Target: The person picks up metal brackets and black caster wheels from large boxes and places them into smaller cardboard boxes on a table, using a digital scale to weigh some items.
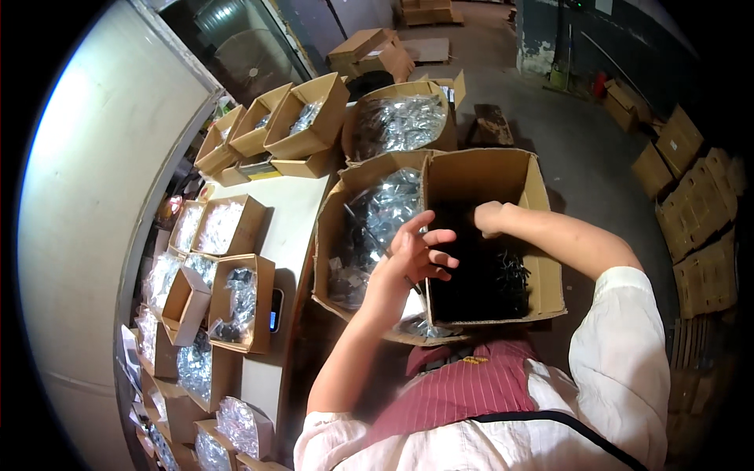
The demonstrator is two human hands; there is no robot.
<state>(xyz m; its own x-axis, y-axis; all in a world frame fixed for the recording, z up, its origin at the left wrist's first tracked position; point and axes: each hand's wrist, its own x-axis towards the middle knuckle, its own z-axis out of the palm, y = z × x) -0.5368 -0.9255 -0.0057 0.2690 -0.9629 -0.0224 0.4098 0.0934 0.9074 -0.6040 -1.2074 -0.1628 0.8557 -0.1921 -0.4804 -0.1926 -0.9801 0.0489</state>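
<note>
My left hand (404, 259) is raised over the divide between two adjoining cardboard boxes, its fingers spread apart. A thin dark strip (364, 228) shows on either side of this hand; whether the hand holds it I cannot tell. Lower down, my right hand (492, 219) reaches into the right-hand box (481, 173), its fingers curled and their tips out of sight. Inside that box lies a dark mass of thin black pieces (512, 275). The left-hand box (323, 259) contains clear plastic bags (389, 200) of small parts.
Beyond stands another carton of clear bags (400, 122). On the white table (294, 200) at left are several small boxes (242, 302) of bagged parts and a device with a lit display (275, 310). Flattened cardboard (699, 208) leans at right; a brown stool (492, 124) stands behind.
</note>
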